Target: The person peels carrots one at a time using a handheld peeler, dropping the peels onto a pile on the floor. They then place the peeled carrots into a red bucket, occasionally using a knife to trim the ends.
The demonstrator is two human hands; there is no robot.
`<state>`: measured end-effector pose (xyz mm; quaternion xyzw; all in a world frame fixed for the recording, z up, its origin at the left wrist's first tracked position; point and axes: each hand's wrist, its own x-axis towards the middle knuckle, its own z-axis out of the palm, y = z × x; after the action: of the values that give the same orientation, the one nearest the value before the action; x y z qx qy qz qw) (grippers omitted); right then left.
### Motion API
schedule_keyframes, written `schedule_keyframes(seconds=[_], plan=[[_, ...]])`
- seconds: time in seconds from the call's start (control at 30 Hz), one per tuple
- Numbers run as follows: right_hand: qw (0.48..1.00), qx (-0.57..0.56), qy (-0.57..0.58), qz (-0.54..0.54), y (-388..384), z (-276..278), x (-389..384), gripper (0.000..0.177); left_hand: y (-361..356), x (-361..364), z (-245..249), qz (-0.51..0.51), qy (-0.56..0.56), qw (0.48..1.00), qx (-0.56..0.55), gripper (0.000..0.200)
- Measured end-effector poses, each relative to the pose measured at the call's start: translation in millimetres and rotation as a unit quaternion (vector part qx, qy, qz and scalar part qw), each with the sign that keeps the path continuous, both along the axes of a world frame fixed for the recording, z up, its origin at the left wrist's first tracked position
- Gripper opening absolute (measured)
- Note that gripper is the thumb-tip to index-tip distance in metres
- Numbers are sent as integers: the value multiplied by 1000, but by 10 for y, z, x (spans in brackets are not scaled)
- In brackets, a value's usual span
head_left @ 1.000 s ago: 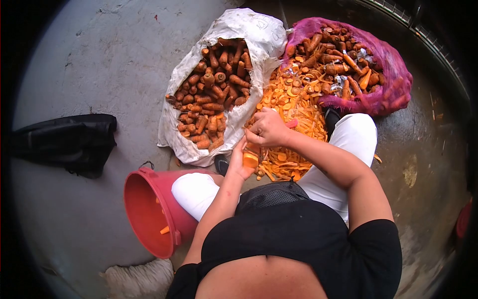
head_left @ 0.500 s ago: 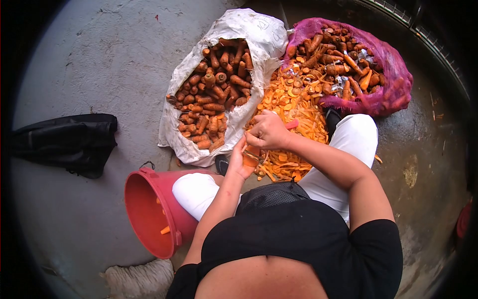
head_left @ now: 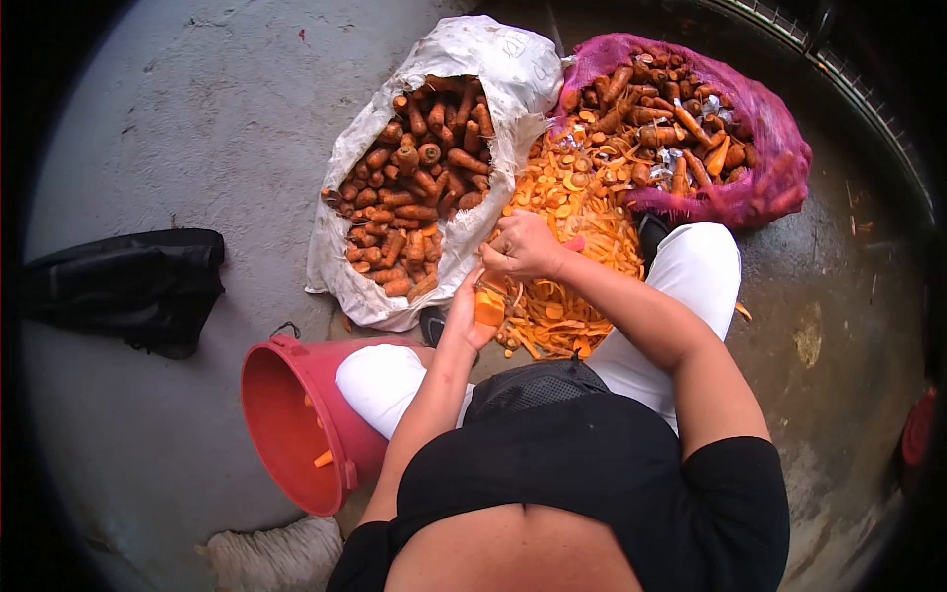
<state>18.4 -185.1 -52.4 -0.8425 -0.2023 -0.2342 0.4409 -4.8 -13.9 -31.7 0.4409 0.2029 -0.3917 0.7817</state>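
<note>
My left hand [head_left: 468,314] is closed around a carrot [head_left: 489,306], whose orange, partly peeled surface shows at the palm. Just above it, my right hand [head_left: 525,245] is clenched near the carrot's upper end. A pinkish-red handle [head_left: 574,243] sticks out beside the right fist; the rest of that tool is hidden. Beneath and beyond both hands lies a heap of orange peelings and cut ends [head_left: 582,212]. A white sack [head_left: 330,212] full of unpeeled carrots [head_left: 414,197] lies open to the left of the heap.
At the upper right is a purple mesh sack [head_left: 779,148] with carrots and silvery scraps. A red bucket [head_left: 360,424] lies tilted by my left knee, a few peeled carrots inside. Black cloth [head_left: 128,286] is at the far left; a whitish sack [head_left: 276,557] lies at the bottom.
Both hands stay together at the carrot, and more of its orange surface now shows in my left hand. The whole view has shifted slightly.
</note>
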Motion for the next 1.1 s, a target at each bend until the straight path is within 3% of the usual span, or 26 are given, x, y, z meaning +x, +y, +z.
schedule_keyframes(seconds=[0.27,0.33,0.4,0.47,0.53,0.6,0.67,0.73,0.83,0.9,1.1], plan=[[998,-32,7,-58,-78,-111,99,37,-116,57,65,5,5,999,31,32],[990,-73,-16,-120,-201,-174,149,40,-11,23,43,-64,34,997,17,34],[948,-159,144,-233,-697,-269,324,45,146,-38,-14,-83,50,995,-4,38],[941,-50,162,-292,-952,-197,467,48,318,-73,-78,-49,52,997,-33,42],[938,4,186,-291,-984,-96,480,48,384,-87,26,14,71,997,-38,41],[927,31,302,-220,-882,-75,416,48,420,-77,97,39,73,996,-11,43],[907,50,396,-134,-711,-73,350,47,488,-49,34,36,91,993,-71,44],[917,24,393,-65,-449,32,170,46,520,-8,-47,14,94,982,-160,43],[978,-33,205,-10,-161,162,-48,38,400,-48,-146,40,-3,997,-64,40],[999,-13,42,-22,-31,192,-148,34,350,-80,-126,70,46,996,-42,35],[1000,-24,0,13,101,271,-212,31,300,-120,-176,81,79,993,-25,34]])
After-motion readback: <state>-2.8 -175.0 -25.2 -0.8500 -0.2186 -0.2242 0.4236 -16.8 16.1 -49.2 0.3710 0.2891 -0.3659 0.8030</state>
